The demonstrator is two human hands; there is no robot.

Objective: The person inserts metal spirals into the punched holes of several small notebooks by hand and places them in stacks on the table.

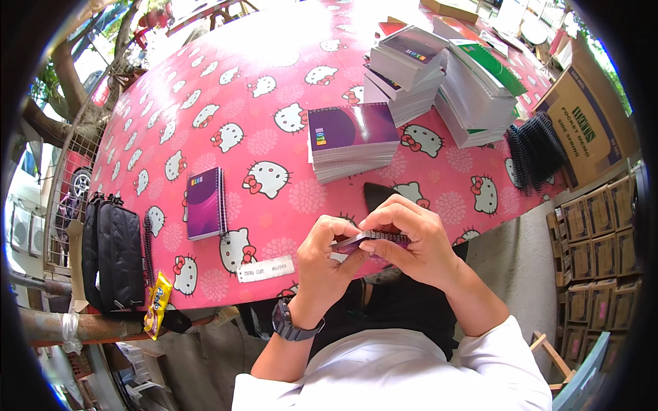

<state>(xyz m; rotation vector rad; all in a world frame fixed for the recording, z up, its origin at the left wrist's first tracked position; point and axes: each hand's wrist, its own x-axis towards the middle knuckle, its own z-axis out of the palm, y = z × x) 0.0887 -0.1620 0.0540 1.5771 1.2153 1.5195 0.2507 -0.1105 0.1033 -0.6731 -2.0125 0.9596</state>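
Between both hands, above the table's near edge, is a small spiral-bound notebook (388,238), seen almost edge-on with its dark coil toward my right. My left hand (325,255) pinches its left end, and my right hand (417,236) grips along the coil side with thumb and fingers. Farther off sits a stack of purple-covered notebooks (353,129), their white page edges showing. To the left, a purple spiral notebook (205,205) lies on the table. A dark pointed thing (375,194) shows just beyond my right hand; its kind is unclear.
More purple pads (404,75) and green-covered pads (480,89) are piled at the back right, beside black spiral coils (536,152) and a cardboard box (588,123). A black bag (113,253), yellow snack packet (157,305) and paper strip (264,269) lie along the pink tablecloth's (274,147) near left.
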